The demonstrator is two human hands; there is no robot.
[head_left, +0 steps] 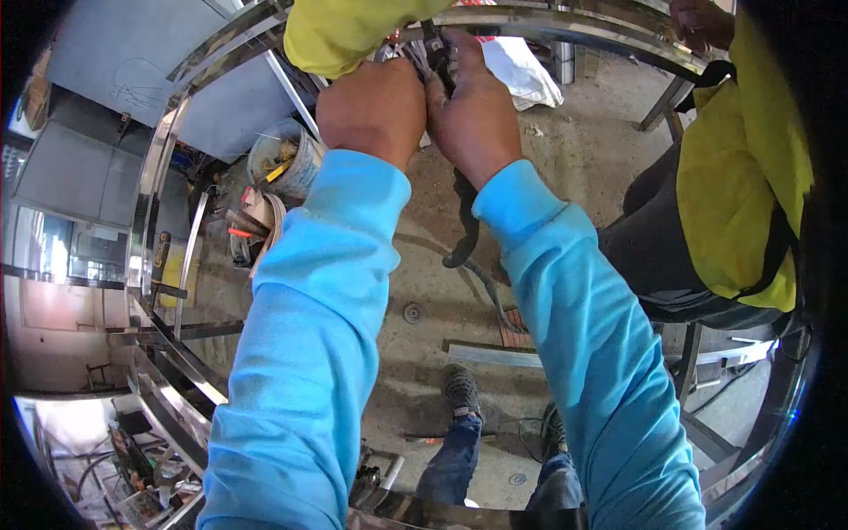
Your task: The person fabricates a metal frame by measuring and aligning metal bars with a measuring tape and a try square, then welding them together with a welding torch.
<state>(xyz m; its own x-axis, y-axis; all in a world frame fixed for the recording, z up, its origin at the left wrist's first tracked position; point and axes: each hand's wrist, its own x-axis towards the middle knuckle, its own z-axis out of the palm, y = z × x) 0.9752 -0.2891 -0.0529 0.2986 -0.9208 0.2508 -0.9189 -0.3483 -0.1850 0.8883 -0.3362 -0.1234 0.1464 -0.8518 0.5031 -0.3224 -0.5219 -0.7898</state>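
Observation:
Both of my arms, in light blue sleeves, reach up to the top middle. My left hand (372, 108) is closed beside a metal frame bar, its fingers turned away and what it grips hidden. Just right of it, my right hand (477, 115) is wrapped round a black clamp-like tool (436, 55) near the same bar. A dark curved handle or hose (465, 221) hangs below my right hand. Right above my left hand is a co-worker's yellow sleeve (353, 31).
The co-worker in yellow and black (733, 194) is close on the right. A shiny metal frame (146, 203) curves round. A bucket (305, 163) with tools stands left, a white sack (521, 75) behind my hands. A metal bar (495, 355) lies near my feet.

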